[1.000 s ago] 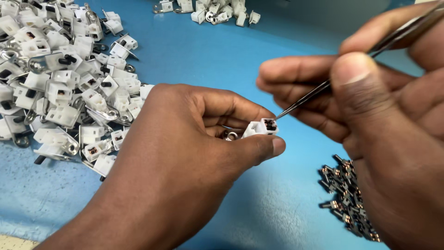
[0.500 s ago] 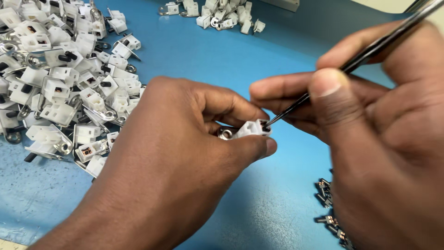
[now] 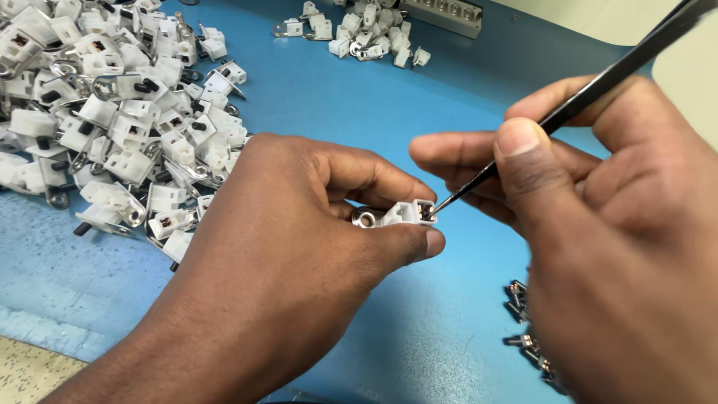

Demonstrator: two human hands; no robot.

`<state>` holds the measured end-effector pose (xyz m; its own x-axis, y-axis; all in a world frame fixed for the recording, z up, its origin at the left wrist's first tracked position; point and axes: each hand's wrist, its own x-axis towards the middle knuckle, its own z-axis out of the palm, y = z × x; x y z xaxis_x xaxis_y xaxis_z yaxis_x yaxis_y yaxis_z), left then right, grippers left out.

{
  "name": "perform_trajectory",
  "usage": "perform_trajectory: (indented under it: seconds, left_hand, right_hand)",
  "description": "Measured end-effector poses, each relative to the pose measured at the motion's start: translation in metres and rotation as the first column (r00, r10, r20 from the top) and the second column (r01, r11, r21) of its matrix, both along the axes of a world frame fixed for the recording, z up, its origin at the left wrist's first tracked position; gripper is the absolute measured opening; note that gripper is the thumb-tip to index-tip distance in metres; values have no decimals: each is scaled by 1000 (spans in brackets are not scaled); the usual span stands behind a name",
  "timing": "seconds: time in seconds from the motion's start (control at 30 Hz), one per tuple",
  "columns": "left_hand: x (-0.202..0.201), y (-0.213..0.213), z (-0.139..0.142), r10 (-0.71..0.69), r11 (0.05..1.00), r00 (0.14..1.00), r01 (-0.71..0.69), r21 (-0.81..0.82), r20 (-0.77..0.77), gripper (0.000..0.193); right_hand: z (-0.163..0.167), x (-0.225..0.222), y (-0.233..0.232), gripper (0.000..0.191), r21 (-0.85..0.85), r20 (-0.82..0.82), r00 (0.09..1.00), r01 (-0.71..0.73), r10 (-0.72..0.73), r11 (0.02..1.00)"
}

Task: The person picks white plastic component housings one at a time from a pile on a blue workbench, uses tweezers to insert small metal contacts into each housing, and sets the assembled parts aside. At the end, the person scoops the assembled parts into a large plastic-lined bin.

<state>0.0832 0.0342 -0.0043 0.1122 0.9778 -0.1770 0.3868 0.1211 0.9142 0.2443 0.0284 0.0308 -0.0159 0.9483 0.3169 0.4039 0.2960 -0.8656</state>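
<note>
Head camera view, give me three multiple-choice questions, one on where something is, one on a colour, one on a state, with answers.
1. Where does the big pile of white connectors lie?
A. left of the left hand
B. under the right hand
C. on the floor

2. What colour is the work surface?
A. green
B. blue
C. red

3. Where is the tweezers tip?
A. lying on the surface
B. in the pile
C. at the open end of the held connector

Answers: 1 A, the pile fills the upper left. 2 B, it shows blue throughout. 3 C, the tip meets the opening.
</note>
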Motion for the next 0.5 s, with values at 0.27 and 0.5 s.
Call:
perform_trajectory:
  seconds: [0.27, 0.5]
  left_hand:
    - [0, 7, -4, -22, 999, 1000, 22, -32, -5, 26]
    - [6, 21, -9, -17, 999, 998, 14, 41, 68, 28]
  right_hand:
    - [-15, 3, 8, 12, 160, 165, 984, -90, 63, 983]
    - [-19, 8, 17, 14, 127, 113, 993, 1, -15, 992]
